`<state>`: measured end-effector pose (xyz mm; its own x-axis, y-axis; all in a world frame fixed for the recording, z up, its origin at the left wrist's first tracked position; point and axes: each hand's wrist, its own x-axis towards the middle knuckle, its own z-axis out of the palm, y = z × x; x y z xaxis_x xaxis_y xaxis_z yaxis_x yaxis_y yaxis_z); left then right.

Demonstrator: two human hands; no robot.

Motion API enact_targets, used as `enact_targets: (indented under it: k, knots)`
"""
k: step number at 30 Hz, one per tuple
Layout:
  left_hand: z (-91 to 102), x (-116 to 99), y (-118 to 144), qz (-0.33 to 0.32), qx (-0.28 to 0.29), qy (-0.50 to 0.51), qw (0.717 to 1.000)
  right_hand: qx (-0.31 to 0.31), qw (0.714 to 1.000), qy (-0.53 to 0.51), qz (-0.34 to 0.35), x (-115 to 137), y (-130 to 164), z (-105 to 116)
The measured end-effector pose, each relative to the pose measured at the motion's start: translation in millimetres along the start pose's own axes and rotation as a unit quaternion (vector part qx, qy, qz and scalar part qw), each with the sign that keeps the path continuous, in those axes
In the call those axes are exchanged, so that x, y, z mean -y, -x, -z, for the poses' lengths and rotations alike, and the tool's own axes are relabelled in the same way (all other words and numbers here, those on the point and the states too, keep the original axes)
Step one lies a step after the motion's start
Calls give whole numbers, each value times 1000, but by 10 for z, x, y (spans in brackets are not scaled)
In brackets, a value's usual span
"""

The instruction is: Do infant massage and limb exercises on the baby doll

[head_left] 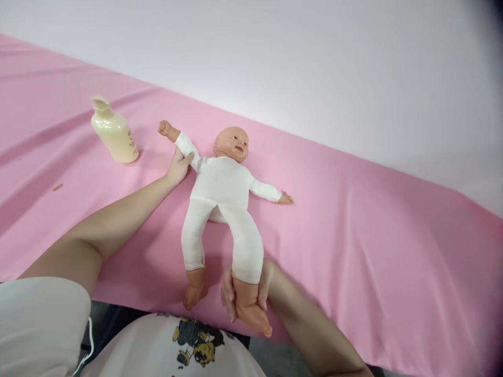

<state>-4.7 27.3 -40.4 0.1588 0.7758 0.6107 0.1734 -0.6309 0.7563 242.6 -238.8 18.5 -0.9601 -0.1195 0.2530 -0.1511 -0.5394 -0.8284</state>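
The bald doll [223, 180] in white lies on its back, arms outspread, on pink cloth [322, 230].

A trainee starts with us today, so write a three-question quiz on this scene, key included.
1. Which part of the baby doll does the person's left grip hold?
A) its head
B) its right arm
C) its right foot
2. True or false: the pump bottle rests on the pink cloth, apart from the doll.
3. Fill in the missing word: the person's right grip is around the doll's lower left ____.

Key: 1. B; 2. True; 3. leg
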Motion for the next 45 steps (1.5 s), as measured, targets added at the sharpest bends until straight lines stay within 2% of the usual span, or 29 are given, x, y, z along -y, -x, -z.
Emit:
enact_targets:
  k: [3,7,11,13,16,19,23,25,27,29,31,33,36,38,41,45]
  knots:
    - [-2,-46,23,17,-7,1,1000,36,998,-8,58,-76,3,42]
    - [0,-282,55,-14,38,-22,999,-11,994,-25,102,-128,15,76]
    - [3,-486,54,-65,79,-56,993,-5,991,-53,125,-120,23,105]
    - [-1,-543,47,-91,90,-66,990,-28,989,-77,122,-126,37,99]
    - [-1,-601,46,-128,105,-88,982,-124,969,-104,188,-137,68,44]
    - [5,-653,65,-165,138,-124,969,-253,930,-94,251,-106,79,-36]
    - [10,-701,94,-208,179,-177,945,-453,858,-113,215,-33,40,-94]
    - [11,-715,101,-209,186,-193,940,-507,830,-125,193,-19,17,-94]
    - [15,-727,102,-201,192,-203,939,-531,817,-134,179,-20,1,-87]
    - [19,-737,102,-197,197,-206,938,-535,815,-136,177,-29,-4,-81]
    - [21,-744,99,-197,195,-199,940,-520,824,-134,179,-42,1,-79]
    - [18,-746,93,-196,183,-181,946,-490,843,-127,182,-59,10,-82]
    - [8,-718,79,-173,146,-137,964,-412,886,-107,182,-99,23,-94]
    - [4,-661,69,-129,111,-106,980,-358,911,-101,179,-137,31,-105]
    - [8,-499,57,-40,52,-59,996,-312,930,-96,171,-189,46,-115]
    - [27,-208,30,43,-16,4,999,-248,959,-74,118,-167,60,-107]
